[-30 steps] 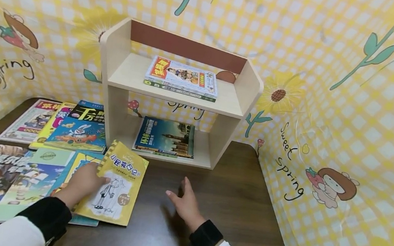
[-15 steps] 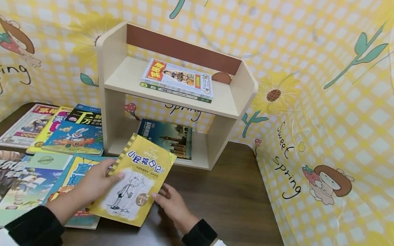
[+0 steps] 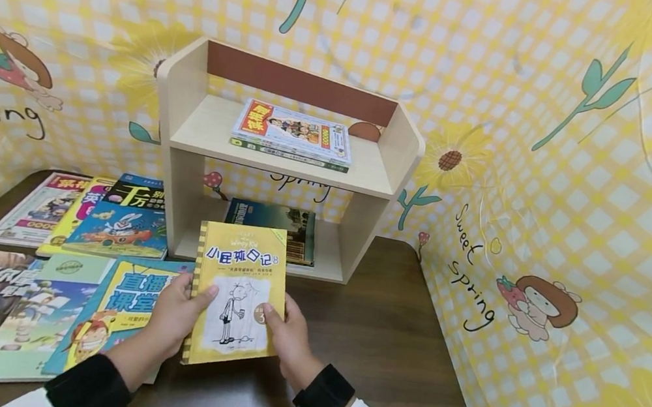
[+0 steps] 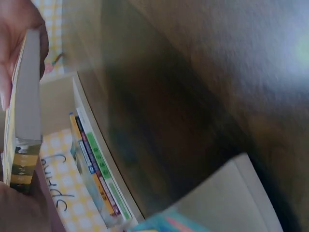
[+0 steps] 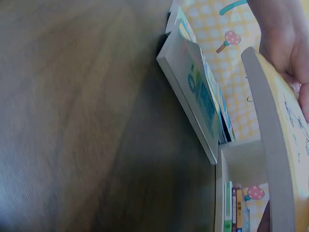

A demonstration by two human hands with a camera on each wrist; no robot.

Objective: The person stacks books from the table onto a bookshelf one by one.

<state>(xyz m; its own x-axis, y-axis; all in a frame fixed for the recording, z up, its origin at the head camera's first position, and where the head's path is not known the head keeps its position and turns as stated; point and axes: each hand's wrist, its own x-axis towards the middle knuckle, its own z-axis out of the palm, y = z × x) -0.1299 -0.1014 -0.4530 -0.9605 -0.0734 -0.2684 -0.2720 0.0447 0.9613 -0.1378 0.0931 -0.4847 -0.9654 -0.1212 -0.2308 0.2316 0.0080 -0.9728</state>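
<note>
A yellow book (image 3: 241, 267) with a line-drawn figure on its cover is held up in front of the shelf, cover toward the head camera. My left hand (image 3: 176, 317) grips its left edge, thumb on the cover. On the opposite edge my right hand (image 3: 291, 338) pinches it, thumb also on the cover. The left wrist view shows the book's striped spine (image 4: 25, 164) and page edges. From the right wrist, the page block (image 5: 270, 140) appears near the left hand (image 5: 285, 38). Most fingers are hidden behind the book.
A two-tier wooden shelf (image 3: 177, 215) stands behind, with stacked books (image 3: 291, 131) on top and a blue book (image 3: 297, 227) below, partly covered. Several books lie at left, including a blue-yellow one (image 3: 131, 289) and a rabbit-cover one (image 3: 117, 229), on a dark table (image 3: 383, 340).
The yellow book has moved right and turned upright, from over the left-hand books to before the shelf. My right hand, apart from it at first, has come to hold its right edge.
</note>
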